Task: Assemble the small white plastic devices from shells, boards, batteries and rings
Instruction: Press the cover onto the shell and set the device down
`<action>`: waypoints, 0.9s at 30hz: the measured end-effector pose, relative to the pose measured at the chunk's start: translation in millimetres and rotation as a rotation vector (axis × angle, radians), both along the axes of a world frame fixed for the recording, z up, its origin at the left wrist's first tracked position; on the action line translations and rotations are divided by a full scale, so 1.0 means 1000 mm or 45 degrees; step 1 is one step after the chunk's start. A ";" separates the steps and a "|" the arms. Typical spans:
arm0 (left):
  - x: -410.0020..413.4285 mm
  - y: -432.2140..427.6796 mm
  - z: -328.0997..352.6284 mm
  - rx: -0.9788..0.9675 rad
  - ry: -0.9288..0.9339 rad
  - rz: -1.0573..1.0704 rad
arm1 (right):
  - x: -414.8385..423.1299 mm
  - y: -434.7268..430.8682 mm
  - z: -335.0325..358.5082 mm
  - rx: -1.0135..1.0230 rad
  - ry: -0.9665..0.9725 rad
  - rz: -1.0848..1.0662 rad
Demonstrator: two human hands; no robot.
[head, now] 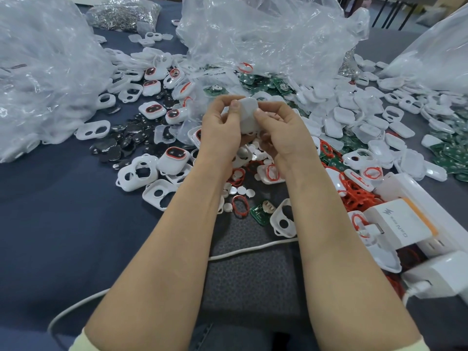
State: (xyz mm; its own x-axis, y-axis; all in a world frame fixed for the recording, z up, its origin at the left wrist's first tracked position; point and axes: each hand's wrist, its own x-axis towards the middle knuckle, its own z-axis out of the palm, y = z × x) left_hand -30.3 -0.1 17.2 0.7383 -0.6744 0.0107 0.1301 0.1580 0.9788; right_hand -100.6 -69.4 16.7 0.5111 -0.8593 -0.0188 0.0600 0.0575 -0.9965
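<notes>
"One device (249, 115) held up: which step is this?"
"Closing it up, I judge. You hold it above the table (63, 224), between left hand (222, 133) and right hand (281, 133). Your fingers curl round its edges; both thumbs press its plain white face."
"And next?"
"Even thumb pressure until it seats all round, then check the seam. Whether it has latched, I cannot tell."

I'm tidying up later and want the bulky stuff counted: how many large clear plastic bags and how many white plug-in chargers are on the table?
Large clear plastic bags: 3 (left, centre, right)
White chargers: 2 (one with a lightning logo, one nearer the table edge)
Total: 5
</notes>
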 end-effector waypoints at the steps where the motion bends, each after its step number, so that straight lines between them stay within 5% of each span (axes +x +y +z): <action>1: 0.000 0.000 0.000 -0.003 0.007 -0.004 | 0.000 0.000 0.001 -0.005 0.009 -0.008; 5: 0.001 -0.002 0.000 0.000 0.179 -0.061 | -0.003 -0.001 0.003 -0.130 0.071 -0.058; 13: 0.005 -0.006 0.001 -0.109 0.496 -0.046 | -0.002 0.008 0.003 -1.032 0.515 -0.222; 27: 0.003 -0.009 0.004 -0.199 0.624 0.064 | 0.007 0.022 0.001 -1.186 0.662 -0.253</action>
State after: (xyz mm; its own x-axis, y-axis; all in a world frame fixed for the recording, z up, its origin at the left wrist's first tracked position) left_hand -27.3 -9.4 21.2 0.7133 -0.6560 -0.2465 0.5560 0.3156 0.7690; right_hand -93.7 -47.8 17.3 0.4790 -0.7146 0.5098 -0.4574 -0.6989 -0.5499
